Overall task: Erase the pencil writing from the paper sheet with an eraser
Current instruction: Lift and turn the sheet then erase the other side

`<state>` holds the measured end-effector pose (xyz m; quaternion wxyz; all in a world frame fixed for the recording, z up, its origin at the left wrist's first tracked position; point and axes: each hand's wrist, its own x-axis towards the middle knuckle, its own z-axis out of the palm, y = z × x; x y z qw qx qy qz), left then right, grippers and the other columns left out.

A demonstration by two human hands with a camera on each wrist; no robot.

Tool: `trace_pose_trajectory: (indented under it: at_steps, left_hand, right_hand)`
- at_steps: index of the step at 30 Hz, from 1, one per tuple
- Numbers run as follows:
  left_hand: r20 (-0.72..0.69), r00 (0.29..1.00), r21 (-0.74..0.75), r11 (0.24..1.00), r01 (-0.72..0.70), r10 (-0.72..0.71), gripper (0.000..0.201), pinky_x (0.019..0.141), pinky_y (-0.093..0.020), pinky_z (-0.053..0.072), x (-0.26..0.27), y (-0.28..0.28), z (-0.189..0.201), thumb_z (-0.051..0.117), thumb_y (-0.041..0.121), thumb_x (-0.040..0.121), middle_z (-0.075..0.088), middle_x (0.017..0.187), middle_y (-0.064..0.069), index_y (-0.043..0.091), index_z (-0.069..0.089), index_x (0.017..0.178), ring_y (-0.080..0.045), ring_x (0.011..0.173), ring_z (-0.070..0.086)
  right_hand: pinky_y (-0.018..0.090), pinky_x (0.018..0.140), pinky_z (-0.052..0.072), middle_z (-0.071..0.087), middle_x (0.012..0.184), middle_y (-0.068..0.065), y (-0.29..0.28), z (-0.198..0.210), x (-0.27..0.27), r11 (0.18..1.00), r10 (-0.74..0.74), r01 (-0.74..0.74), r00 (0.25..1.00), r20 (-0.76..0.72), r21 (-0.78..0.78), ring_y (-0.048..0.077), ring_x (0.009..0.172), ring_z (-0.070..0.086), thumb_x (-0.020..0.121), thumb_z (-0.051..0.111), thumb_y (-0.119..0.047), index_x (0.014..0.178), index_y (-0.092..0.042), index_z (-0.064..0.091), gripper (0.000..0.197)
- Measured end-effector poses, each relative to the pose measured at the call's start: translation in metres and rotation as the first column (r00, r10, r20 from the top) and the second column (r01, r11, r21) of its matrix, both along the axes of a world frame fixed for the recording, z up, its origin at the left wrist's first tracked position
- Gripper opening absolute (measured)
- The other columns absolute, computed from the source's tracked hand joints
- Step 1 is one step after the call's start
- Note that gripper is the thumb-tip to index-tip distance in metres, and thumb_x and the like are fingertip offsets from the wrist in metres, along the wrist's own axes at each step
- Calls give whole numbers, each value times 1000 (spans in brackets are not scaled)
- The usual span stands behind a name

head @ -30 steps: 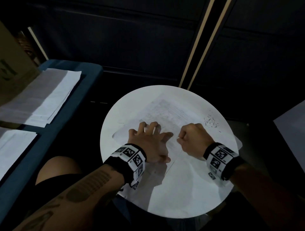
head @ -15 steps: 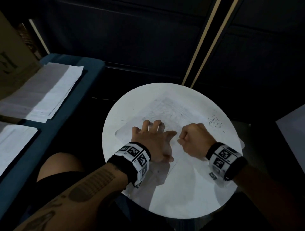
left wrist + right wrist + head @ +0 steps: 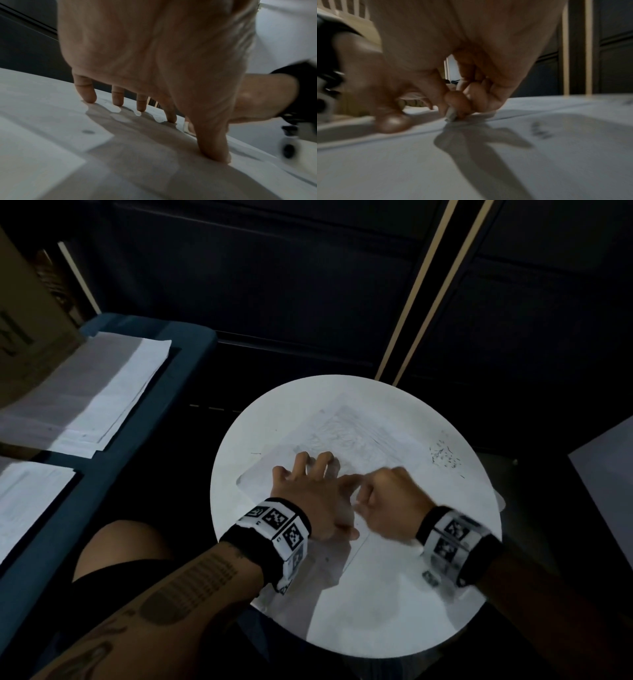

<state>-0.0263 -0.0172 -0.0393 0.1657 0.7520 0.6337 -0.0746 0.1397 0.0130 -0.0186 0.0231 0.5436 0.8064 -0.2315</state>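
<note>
A white paper sheet [image 3: 356, 440] with faint pencil writing lies on the round white table [image 3: 376, 621]. My left hand [image 3: 315, 491] lies flat on the sheet, fingers spread, fingertips [image 3: 118, 101] and thumb pressing the paper down. Just to its right, my right hand [image 3: 387, 501] is curled over the sheet, blurred with motion. In the right wrist view its thumb and fingers pinch a small pale eraser [image 3: 451, 114], whose lower end touches the paper [image 3: 556, 148]. The left wrist view shows the sheet [image 3: 51, 121] under the hand.
Dark eraser crumbs [image 3: 445, 457] lie on the table's far right. Stacks of paper [image 3: 92, 398] rest on a blue bench [image 3: 164, 412] to the left, beside a cardboard box [image 3: 27, 313]. My knee [image 3: 116, 546] sits near the table's left edge.
My right hand with the eraser has shifted left toward my left hand's index finger and now looks blurred. The left hand stays pressed on the sheet.
</note>
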Motion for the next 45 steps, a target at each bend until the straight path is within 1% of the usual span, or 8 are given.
trace_pose_trajectory:
  at_steps: [3, 7, 16, 20, 27, 34, 38, 45]
  left_hand:
    - [-33, 999, 1, 1000, 1, 0, 92, 103, -57, 32, 0, -1, 0, 59, 88, 75, 10, 159, 8, 64, 8, 147, -35, 142, 14]
    - [-14, 1000, -1, 1000, -1, 1, 85, 102, -55, 31, 0, -2, 0, 60, 85, 77, 11, 159, 8, 60, 18, 147, -35, 141, 13]
    - [-13, 1000, 6, 1000, 4, -4, 87, 102, -54, 30, -1, -2, 0, 60, 85, 76, 11, 159, 7, 59, 17, 147, -35, 141, 13]
    - [-12, 1000, 5, 1000, 15, -15, 92, 105, -56, 31, -3, -2, 1, 61, 87, 76, 9, 157, 8, 61, 6, 145, -35, 143, 14]
    - [204, 979, 49, 998, -34, 23, 101, 107, -46, 34, -26, -11, 1, 69, 85, 72, 15, 154, 10, 51, 17, 152, -23, 141, 27]
    - [44, 916, 119, 912, 392, -399, 71, 104, -45, 40, -30, -44, 0, 61, 61, 93, 25, 163, 13, 53, 24, 154, -22, 142, 34]
    - [33, 913, 132, 908, 398, -406, 63, 102, -46, 39, -31, -48, -1, 55, 60, 98, 21, 162, 11, 54, 24, 153, -24, 139, 33]
    - [40, 921, 133, 916, 379, -387, 60, 107, -48, 35, -29, -50, -2, 53, 56, 99, 18, 162, 11, 53, 23, 151, -25, 140, 30]
  right_hand:
    - [40, 78, 61, 63, 90, 0, 24, 0, 11, 984, -163, 165, 986, -37, 66, 18, 79, 66, 88, 71, -37, 74, -27, 60, 20]
    - [39, 67, 62, 67, 82, -2, 0, -8, -4, 999, 30, -30, 1000, -2, -15, 18, 73, 67, 81, 66, -30, 68, -23, 61, 15]
    - [41, 66, 62, 66, 83, 1, 4, -5, -9, 1000, 21, -21, 1000, 0, -23, 20, 72, 67, 85, 69, -23, 70, -20, 63, 17]
    - [35, 66, 62, 66, 89, 3, 36, -8, 8, 983, -157, 157, 988, -11, 91, 16, 67, 68, 88, 72, -35, 73, -26, 61, 21]
    - [40, 72, 62, 66, 73, -5, 36, -23, 23, 972, -218, 229, 964, -155, 58, 15, 77, 63, 87, 76, -31, 71, -25, 64, 21]
    - [38, 75, 62, 62, 64, -11, 30, -21, 22, 969, -215, 233, 960, -178, 87, 17, 82, 60, 85, 76, -28, 67, -25, 65, 21]
    - [35, 61, 62, 63, 59, -10, 9, -17, 7, 992, -121, 125, 974, -193, 11, 10, 56, 62, 82, 80, -33, 69, -24, 67, 20]
    - [39, 71, 62, 64, 82, 1, 26, -9, 7, 987, -117, 126, 989, -95, 97, 17, 80, 65, 89, 73, -33, 72, -25, 60, 23]
